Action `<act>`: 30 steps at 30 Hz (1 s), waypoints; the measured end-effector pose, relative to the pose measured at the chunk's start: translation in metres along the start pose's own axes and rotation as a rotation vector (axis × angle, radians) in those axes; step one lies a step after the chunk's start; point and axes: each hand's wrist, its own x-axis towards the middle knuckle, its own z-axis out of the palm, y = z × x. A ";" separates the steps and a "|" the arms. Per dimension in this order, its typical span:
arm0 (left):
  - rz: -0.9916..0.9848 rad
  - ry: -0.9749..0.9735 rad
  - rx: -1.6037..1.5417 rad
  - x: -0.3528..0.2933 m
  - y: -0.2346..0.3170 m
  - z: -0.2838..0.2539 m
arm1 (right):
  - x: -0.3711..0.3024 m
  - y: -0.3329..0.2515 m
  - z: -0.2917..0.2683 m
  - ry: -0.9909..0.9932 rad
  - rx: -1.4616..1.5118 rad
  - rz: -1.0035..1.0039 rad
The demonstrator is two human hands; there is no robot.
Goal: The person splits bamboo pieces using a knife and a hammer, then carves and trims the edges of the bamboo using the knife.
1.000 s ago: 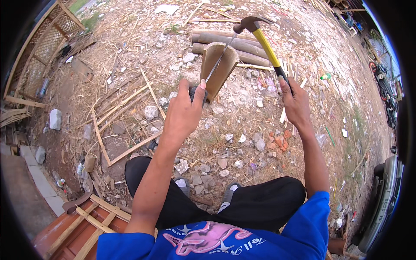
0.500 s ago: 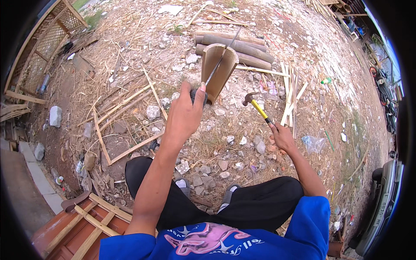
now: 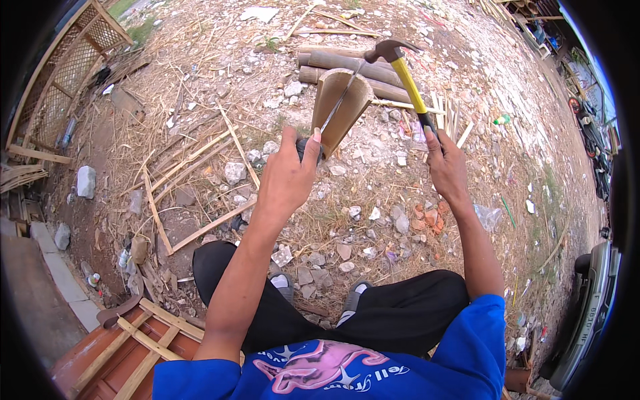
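My left hand (image 3: 288, 175) is wrapped round the dark handle of a long-bladed knife (image 3: 339, 101). Its narrow blade slants away and to the right across the upper end of a split half of bamboo (image 3: 355, 107), which stands tilted with its hollow side toward me. In my right hand (image 3: 448, 168) is a claw hammer (image 3: 409, 85), gripped by the black end of its yellow handle. The hammer's head is raised beside the far end of the blade; whether the two touch I cannot tell.
Behind the split piece lie several bamboo poles (image 3: 393, 92). Thin wooden strips (image 3: 212, 227) lie to the left, with more strips (image 3: 460, 127) to the right. Stones and rubble cover the ground. A lattice panel (image 3: 70, 73) stands far left, a wooden door (image 3: 127, 353) near left, a vehicle (image 3: 587, 313) at right.
My right hand has raised the hammer up and forward, from low at the right to the blade's far end. The split bamboo and knife have shifted slightly to the right.
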 end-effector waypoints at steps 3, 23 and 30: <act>0.018 -0.001 0.028 0.000 -0.006 -0.002 | 0.010 -0.048 -0.034 0.077 0.424 -0.112; 0.016 -0.019 0.033 -0.007 -0.014 -0.003 | -0.028 0.011 0.008 0.003 0.215 0.124; 0.022 0.020 0.064 -0.005 -0.017 0.004 | -0.024 -0.022 -0.001 -0.023 -0.032 -0.018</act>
